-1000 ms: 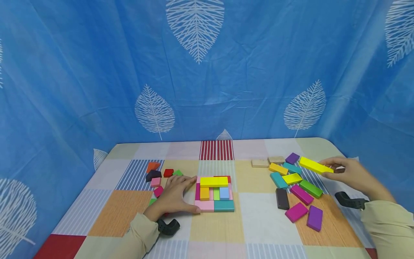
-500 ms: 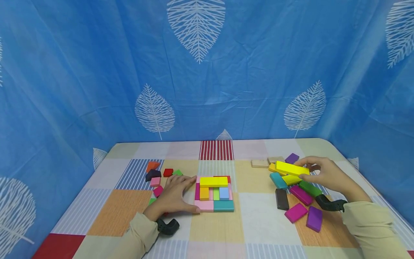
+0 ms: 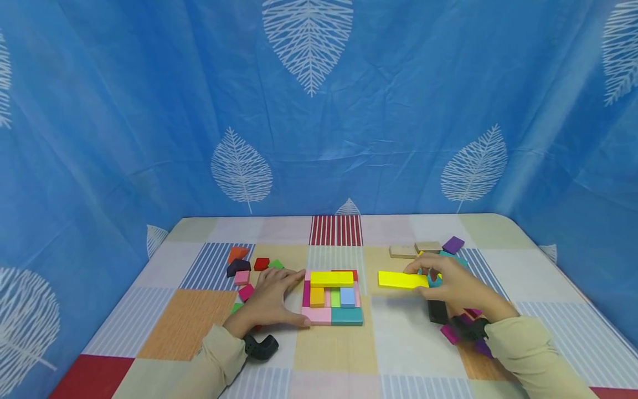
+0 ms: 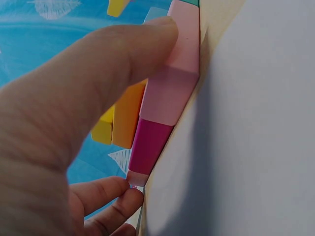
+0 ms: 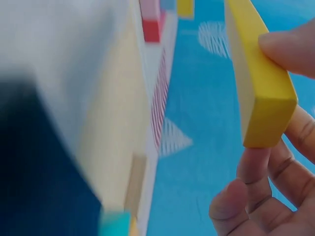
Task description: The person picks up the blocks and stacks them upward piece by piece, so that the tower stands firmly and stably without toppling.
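A flat arrangement of coloured blocks [image 3: 346, 316] lies mid-table, with a yellow block [image 3: 331, 279], an orange one and a light blue one on top. Along its left side rests my left hand [image 3: 269, 299], thumb at the near pink block [image 4: 184, 44] and fingertips by the far corner, spread wide apart. Above the table, right of the arrangement, my right hand [image 3: 443, 282] pinches a long yellow block [image 3: 399, 280] by its right end between thumb and fingers. In the right wrist view the thumb presses one face of this yellow block [image 5: 261, 83].
Loose blocks, among them a purple one [image 3: 453, 245], two wooden ones and a black one [image 3: 437, 312], lie at the right, partly hidden by my right hand and forearm. Smaller pieces, including an orange one [image 3: 238, 254], lie behind my left hand. A blue curtain [image 3: 389, 111] surrounds the table.
My right hand has carried the long yellow block leftward from over the right-hand pile toward the arrangement, turning it nearly level across. My left hand has stayed in place.
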`<state>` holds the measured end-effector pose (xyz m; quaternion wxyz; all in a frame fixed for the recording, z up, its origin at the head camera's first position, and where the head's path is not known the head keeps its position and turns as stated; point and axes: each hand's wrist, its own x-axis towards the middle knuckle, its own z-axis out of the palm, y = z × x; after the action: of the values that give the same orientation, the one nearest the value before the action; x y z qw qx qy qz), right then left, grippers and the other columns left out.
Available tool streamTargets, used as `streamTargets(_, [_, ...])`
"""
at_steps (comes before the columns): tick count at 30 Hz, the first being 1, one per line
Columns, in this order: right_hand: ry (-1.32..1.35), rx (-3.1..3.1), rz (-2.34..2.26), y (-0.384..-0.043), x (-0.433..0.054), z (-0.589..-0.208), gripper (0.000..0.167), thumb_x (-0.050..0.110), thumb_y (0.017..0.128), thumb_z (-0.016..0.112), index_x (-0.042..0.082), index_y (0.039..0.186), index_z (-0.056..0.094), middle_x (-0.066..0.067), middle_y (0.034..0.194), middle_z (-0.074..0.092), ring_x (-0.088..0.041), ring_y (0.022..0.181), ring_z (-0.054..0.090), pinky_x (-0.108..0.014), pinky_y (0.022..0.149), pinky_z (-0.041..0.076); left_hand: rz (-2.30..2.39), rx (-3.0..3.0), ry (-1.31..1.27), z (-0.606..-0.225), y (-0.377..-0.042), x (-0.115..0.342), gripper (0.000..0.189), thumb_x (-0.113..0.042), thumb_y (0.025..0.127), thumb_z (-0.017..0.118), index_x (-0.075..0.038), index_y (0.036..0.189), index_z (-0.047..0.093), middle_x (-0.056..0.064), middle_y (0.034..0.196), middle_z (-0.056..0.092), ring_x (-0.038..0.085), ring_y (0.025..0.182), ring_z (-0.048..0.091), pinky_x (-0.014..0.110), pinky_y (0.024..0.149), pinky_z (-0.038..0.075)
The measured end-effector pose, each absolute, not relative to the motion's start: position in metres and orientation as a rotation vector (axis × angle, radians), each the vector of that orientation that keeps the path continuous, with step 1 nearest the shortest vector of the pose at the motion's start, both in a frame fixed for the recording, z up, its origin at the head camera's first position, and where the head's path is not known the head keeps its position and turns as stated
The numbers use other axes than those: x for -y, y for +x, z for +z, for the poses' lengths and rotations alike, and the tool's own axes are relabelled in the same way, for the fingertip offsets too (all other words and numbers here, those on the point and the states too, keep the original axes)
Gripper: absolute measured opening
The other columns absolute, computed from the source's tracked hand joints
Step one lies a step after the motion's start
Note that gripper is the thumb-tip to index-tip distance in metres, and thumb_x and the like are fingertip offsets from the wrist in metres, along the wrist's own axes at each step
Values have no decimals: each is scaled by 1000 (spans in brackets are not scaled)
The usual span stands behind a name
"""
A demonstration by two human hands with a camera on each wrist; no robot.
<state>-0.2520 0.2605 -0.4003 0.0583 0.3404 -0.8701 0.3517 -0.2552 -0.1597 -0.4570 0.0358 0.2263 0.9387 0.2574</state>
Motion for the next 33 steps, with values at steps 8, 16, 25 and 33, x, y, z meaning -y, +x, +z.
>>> streamTargets(8, [1044, 2724, 1089, -255, -215, -409, 32, 3, 84, 87, 8, 114, 79, 3, 107, 72, -8, 88, 55, -25, 72, 55, 790, -2884, 720, -459, -256, 161, 115, -66, 70, 90, -9, 162, 51, 15, 151, 59, 41, 145, 43, 71, 126, 15])
streamTargets(16, [1071, 2762, 1136, -255, -179, -413, 32, 5, 87, 84, 6, 119, 79, 2, 109, 72, -9, 90, 57, -27, 75, 57, 791, -2885, 714, -457, -256, 160, 116, -67, 69, 91, -9, 162, 51, 14, 152, 59, 41, 146, 42, 69, 127, 15])
streamTargets(25, [1134, 2783, 988, -255, -148, -412, 31, 9, 91, 84, 3, 121, 80, 0, 111, 71, -14, 98, 62, -35, 87, 60, 806, -2875, 736, -458, -256, 161, 115, -65, 70, 91, -8, 161, 51, 15, 151, 59, 42, 145, 41, 70, 126, 15])
streamTargets(33, [1132, 2794, 845, -251, -134, -410, 32, 10, 92, 84, 4, 123, 80, 0, 112, 70, -16, 99, 63, -36, 90, 60, 810, -2873, 772, -458, -258, 162, 114, -65, 71, 91, -7, 161, 51, 15, 149, 59, 41, 143, 43, 69, 125, 16])
